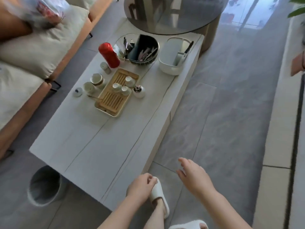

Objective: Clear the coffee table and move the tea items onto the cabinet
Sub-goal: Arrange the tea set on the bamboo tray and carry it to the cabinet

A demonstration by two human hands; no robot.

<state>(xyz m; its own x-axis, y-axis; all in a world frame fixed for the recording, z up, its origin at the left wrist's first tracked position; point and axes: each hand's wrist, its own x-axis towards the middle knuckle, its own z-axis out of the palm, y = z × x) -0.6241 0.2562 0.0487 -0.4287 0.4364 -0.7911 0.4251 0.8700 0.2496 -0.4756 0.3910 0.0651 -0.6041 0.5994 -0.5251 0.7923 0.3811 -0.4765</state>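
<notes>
A long white coffee table runs away from me. At its far half lies a bamboo tea tray carrying three small white cups. Left of the tray stand a white pitcher, a cup, a loose lid and a small jar. A red flask rises behind them, and a white round teapot sits at the tray's right. My left hand hangs loosely curled over the table's near corner, holding nothing. My right hand is open over the floor, fingers spread.
A metal bowl of oddments and a white caddy stand at the far end, under a round glass table. A sofa lines the left. A grey bin stands on the floor at bottom left. My slippered feet are below.
</notes>
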